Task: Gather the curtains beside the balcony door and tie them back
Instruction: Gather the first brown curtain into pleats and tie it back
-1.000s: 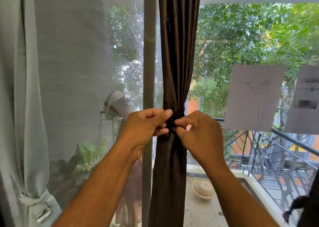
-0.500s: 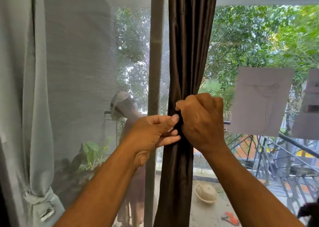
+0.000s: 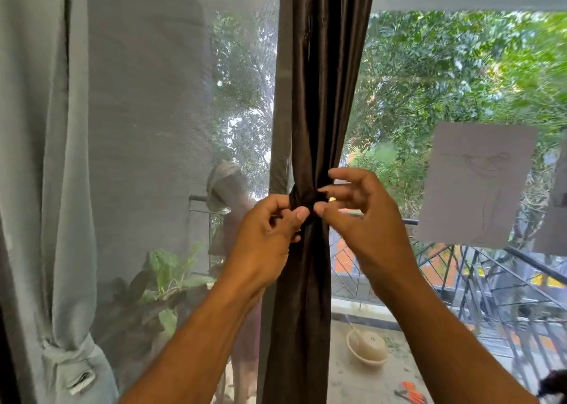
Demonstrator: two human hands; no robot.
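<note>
A dark brown curtain (image 3: 325,96) hangs in the middle, gathered into a narrow bundle. A dark tie band (image 3: 302,198) is wrapped round it at hand height. My left hand (image 3: 264,241) has curled fingers and pinches the band from the left, its thumb on the knot. My right hand (image 3: 359,216) is on the right side with fingers spread and fairly straight; the tips of its index finger and thumb touch the knot. A grey curtain (image 3: 61,158) hangs at the far left, bunched low by its own tie (image 3: 66,353).
A grey mesh screen (image 3: 147,127) and the door frame (image 3: 279,127) stand just behind the curtain. Two paper sheets (image 3: 478,182) are stuck on the glass at right. Outside are a metal railing (image 3: 491,280), a bowl (image 3: 366,347), an orange tool (image 3: 411,396) and a potted plant (image 3: 165,274).
My right hand has opened from a fist on the curtain and dropped to the knot, fingers now spread. My left hand stays at the tie. The view shifted slightly.
</note>
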